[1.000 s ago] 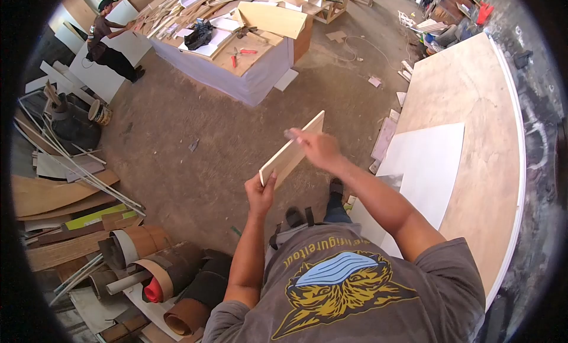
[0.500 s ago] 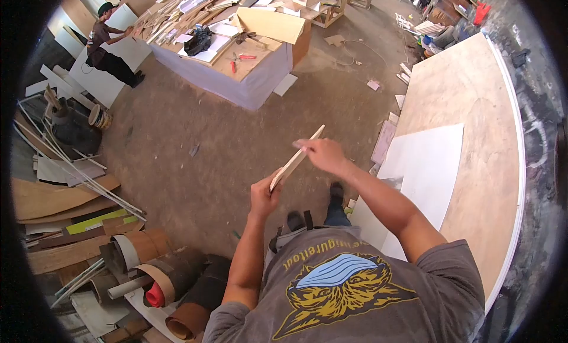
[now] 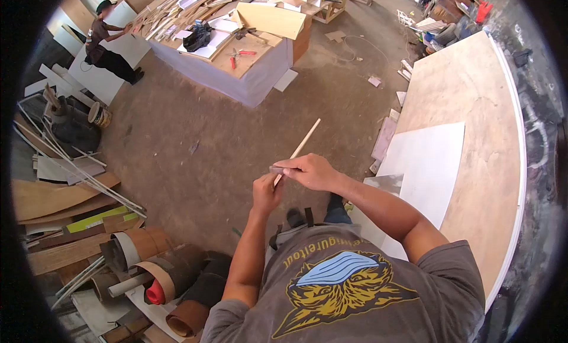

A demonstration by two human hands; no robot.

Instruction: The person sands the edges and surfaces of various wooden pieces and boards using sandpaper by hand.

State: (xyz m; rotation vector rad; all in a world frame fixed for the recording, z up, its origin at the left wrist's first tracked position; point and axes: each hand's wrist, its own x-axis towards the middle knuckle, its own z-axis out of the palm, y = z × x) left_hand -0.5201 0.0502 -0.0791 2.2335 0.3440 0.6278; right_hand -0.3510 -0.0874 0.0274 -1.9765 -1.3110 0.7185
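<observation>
A narrow, pale wooden strip point(image 3: 306, 138) slants up and away in front of my body, its far end free in the air. My left hand point(image 3: 266, 193) is closed around its near end. Over the strip, close to my left fingers, my right hand point(image 3: 310, 171) pinches a small, flat, brownish-grey piece that looks like sandpaper point(image 3: 276, 169). That piece lies against the wood, and my fingers partly hide both.
A workbench point(image 3: 213, 82) ahead bears wood offcuts, a black bag and red-handled pliers point(image 3: 241, 58). A large plywood panel point(image 3: 473, 88) with a white sheet point(image 3: 426, 159) lies at right. Rolled sheets point(image 3: 171, 272) and boards crowd the left. A co-worker point(image 3: 106, 44) stands far left.
My right hand has slid down the wooden strip from its upper part to beside my left hand. The strip has turned to show its narrow edge.
</observation>
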